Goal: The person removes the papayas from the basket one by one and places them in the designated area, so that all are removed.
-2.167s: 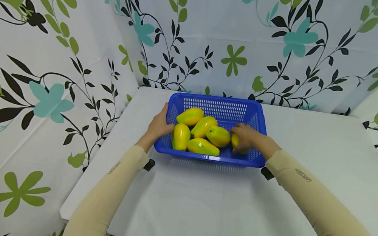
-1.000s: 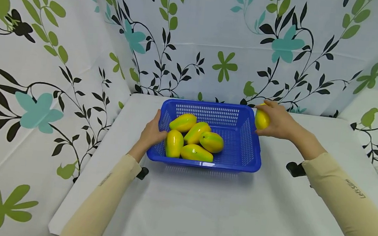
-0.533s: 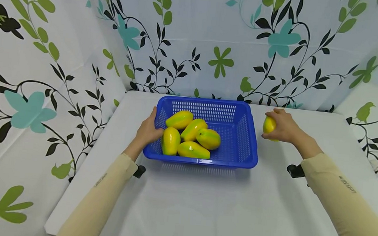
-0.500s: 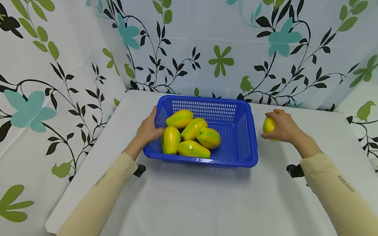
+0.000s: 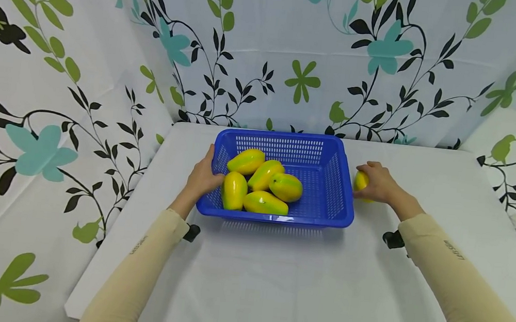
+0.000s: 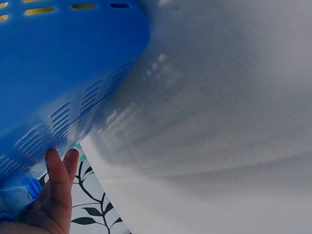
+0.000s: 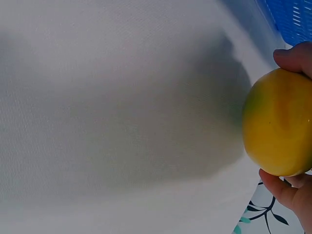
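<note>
A blue plastic basket [image 5: 276, 218] holds several glossy yellow-green mangoes [image 5: 265, 202], bunched in its left and middle part. My left hand [image 5: 202, 176] grips the basket's left rim, thumb over the edge. In the left wrist view, the fingers [image 6: 59, 187] lie along the outside of the slotted wall. Just beyond the basket's right side, my right hand [image 5: 377, 184] holds one mango [image 5: 361, 181] between thumb and fingers. The right wrist view shows this mango [image 7: 278, 124] large, with a green patch. Whether it touches the table cannot be told.
The basket stands on a table with a white cover [image 5: 246, 279]. A patterned curtain [image 5: 259, 52] with leaves and flowers hangs behind the table and at both sides. The table's left edge runs near my left forearm.
My right hand has lifted the mango out of the basket's right end and carried it over the right rim. Lately it has come lower and slightly nearer. My left hand keeps its place on the rim.
</note>
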### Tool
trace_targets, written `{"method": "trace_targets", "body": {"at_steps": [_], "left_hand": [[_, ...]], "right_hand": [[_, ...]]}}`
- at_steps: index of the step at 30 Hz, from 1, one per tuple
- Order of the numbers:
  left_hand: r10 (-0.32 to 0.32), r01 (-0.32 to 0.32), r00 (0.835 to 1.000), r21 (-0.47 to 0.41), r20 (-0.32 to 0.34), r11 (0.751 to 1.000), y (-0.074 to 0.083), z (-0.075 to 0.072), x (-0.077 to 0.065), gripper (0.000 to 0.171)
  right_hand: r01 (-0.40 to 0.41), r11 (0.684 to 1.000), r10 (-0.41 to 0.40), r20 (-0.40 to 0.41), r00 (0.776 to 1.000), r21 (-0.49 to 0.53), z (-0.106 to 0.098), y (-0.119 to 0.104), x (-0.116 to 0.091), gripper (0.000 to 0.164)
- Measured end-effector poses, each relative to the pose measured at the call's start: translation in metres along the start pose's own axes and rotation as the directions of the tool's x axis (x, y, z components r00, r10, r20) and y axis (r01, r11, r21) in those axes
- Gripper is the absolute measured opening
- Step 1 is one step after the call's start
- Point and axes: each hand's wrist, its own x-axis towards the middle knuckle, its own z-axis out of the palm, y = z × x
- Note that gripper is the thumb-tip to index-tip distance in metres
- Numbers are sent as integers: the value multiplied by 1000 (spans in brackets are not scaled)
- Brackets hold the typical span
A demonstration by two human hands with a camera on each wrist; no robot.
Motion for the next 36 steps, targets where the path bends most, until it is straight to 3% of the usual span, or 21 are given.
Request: {"method": "trace_targets", "body": {"at_steps": [11,24,36], "left_hand": [[4,-4,1000,0,-5,1000,1,1,1,97],[-19,19,1000,2,-6,1000,2,2,-1,96],[6,-6,1000,-12,-15,1000,7,1,-4,93]], "right_hand": [[-27,1000,26,11,1000,8,10,6,3,80],[-31,999,31,28,999,11,4,1,1,75],[32,999,-30,-96,995,15,-25,-31,8,59]]}}
